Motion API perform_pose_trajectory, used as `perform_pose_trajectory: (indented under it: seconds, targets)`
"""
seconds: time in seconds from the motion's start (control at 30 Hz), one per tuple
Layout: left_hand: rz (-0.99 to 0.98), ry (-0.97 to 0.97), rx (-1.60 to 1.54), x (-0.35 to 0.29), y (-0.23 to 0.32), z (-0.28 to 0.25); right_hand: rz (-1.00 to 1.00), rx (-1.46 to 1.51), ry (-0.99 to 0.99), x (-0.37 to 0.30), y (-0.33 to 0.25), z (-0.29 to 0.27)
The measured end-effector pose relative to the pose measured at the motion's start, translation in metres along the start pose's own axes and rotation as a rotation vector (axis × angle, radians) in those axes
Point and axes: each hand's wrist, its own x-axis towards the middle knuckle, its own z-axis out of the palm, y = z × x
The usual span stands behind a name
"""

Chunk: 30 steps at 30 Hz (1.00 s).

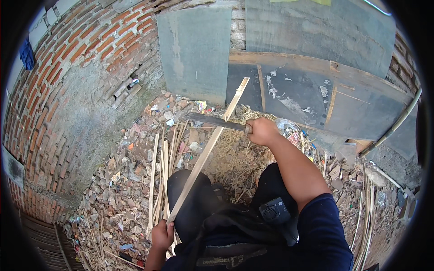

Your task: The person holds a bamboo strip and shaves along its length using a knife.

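Observation:
A long pale strip of split wood or bamboo (199, 163) slants up and away across my lap. Its near end is gripped by my left hand (162, 234), whose fingers are closed round it beside my left thigh. My right hand (262, 131) is closed on the handle of a machete (210, 119). The dark blade points left and crosses the strip a little beyond its middle, seeming to touch it. A small notch or raised splinter shows near the strip's far end.
Several pale strips (153, 180) lie by my left leg on rubble-strewn ground (122, 203). More long thin strips (368, 221) lie at the right. Wood shavings (239, 149) are heaped between my knees. A brick wall (68, 104) stands left; grey panels (194, 54) stand ahead.

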Motion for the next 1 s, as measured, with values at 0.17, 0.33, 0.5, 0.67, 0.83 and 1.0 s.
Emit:
perform_pose_trajectory:
  seconds: [0.17,0.33,0.5,0.67,0.83,1.0]
  targets:
    - [0.030,0.054,-0.011,0.000,-0.004,0.000,-0.191,-0.002,0.010,-0.008,-0.020,-0.014]
    - [0.037,0.167,-0.012,0.017,0.022,-0.009,-0.292,-0.110,-0.026,-0.010,-0.026,-0.004]
    - [-0.009,0.125,0.015,0.014,0.016,0.000,-0.346,-0.121,-0.084,-0.011,-0.033,-0.010]
    - [-0.065,0.101,0.092,0.015,0.016,0.020,-0.009,0.113,0.081,-0.003,0.002,-0.013]
    - [-0.080,0.053,0.143,0.019,0.014,0.022,-0.040,0.069,0.094,-0.008,-0.001,-0.012]
    - [-0.091,0.074,0.153,0.014,0.013,0.019,-0.453,-0.124,-0.049,-0.016,-0.042,-0.015]
